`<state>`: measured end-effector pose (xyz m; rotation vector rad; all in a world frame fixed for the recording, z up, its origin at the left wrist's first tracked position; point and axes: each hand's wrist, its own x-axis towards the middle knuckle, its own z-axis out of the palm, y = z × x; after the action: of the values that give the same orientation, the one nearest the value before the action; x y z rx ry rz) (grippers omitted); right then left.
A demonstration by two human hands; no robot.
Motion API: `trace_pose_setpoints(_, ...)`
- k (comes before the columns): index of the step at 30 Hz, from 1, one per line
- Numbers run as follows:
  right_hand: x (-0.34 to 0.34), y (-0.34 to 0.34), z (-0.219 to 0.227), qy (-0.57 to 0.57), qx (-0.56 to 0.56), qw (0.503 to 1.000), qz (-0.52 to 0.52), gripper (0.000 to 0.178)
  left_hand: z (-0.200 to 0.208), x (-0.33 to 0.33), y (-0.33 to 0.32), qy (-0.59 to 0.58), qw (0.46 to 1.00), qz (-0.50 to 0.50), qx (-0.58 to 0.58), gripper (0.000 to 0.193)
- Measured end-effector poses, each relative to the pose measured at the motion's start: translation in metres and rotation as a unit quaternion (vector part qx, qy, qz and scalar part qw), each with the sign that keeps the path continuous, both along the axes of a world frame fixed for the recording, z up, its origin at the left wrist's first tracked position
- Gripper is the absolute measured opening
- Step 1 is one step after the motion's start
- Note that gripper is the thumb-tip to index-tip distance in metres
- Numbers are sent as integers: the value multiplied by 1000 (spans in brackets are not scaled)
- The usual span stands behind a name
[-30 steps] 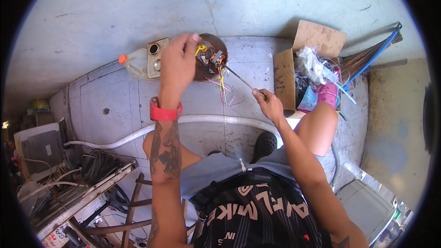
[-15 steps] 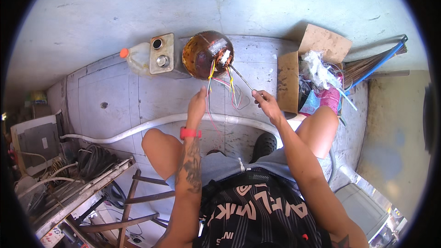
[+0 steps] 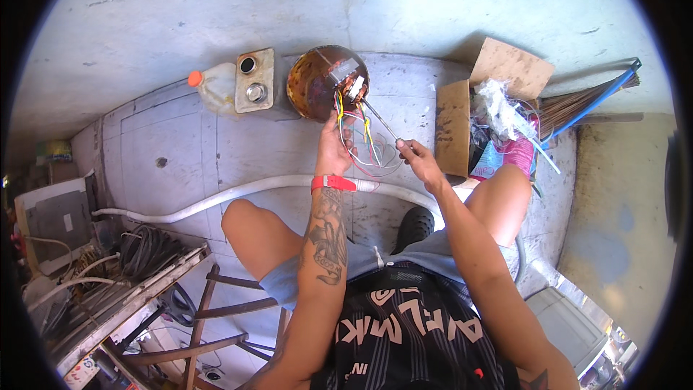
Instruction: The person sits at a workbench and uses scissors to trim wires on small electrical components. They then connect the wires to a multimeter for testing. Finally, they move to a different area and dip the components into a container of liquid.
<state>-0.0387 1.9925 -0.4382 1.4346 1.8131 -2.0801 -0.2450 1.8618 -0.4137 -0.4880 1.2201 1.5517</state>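
Observation:
A round container (image 3: 304, 87) with a brown-stained inside stands by the wall. At its right rim sits a copper-wound motor part (image 3: 351, 87) with a pale block on it. Coloured wires (image 3: 369, 132) hang from that part toward me, in red, white, yellow and green. My left hand (image 3: 334, 148) reaches up under the container's near rim, its fingers closed around the top of the wires. In my right hand (image 3: 417, 157) is the near end of a thin metal rod (image 3: 380, 120), pinched between thumb and fingers. The rod slants up to the motor part, and its far tip is hidden there.
Left of the container stand a rusty metal can (image 3: 255, 79) and a clear jug (image 3: 219, 88) with an orange cap. A cardboard box (image 3: 453, 126) of plastic scraps and a broom (image 3: 588, 105) lie right. A white hose (image 3: 267, 186) crosses the floor before me.
My left hand has moved up and right, from beside the hanging wires to their upper part, and the wires have shifted right. My right hand and the rod hold nearly the same place.

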Motion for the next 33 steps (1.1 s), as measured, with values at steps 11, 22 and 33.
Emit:
trace_pose_setpoints(11,-3,1,-9,21,9,1000,4,54,17,-16,-8,62,980,-169,-87,39)
trace_pose_setpoints(22,-4,-2,-9,28,2,1000,-7,53,-26,-5,28,17,999,51,0,39)
trace_pose_setpoints(33,-4,0,-10,33,34,999,-2,54,16,-69,-24,491,719,-425,-249,37)
